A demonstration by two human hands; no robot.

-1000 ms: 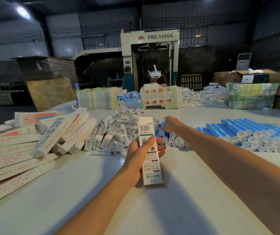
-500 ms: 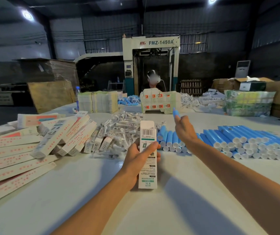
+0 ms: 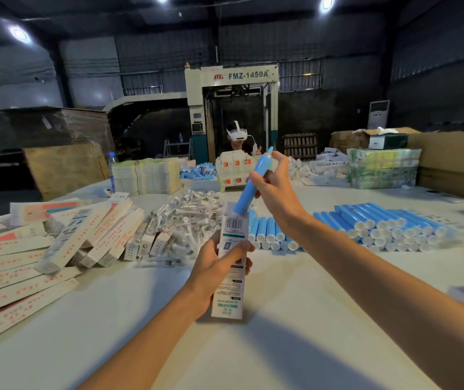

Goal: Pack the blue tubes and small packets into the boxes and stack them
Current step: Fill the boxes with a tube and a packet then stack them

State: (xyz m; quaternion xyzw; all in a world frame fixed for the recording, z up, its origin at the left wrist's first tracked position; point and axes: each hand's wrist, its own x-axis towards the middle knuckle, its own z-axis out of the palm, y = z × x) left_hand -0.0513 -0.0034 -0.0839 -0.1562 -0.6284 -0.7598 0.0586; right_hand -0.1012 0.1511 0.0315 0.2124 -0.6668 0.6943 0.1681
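Our right hand (image 3: 278, 192) pinches the blue tube (image 3: 243, 202) near its middle; it looks light and hard. Our left hand (image 3: 211, 274) grips the thin, bendy-looking box (image 3: 229, 294).

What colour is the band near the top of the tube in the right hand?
Orange, on the blue tube in the right hand; head view.

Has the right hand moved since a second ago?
Yes. The right hand rose off the row of tubes on the table and now holds one blue tube, lower end at the top of the box.
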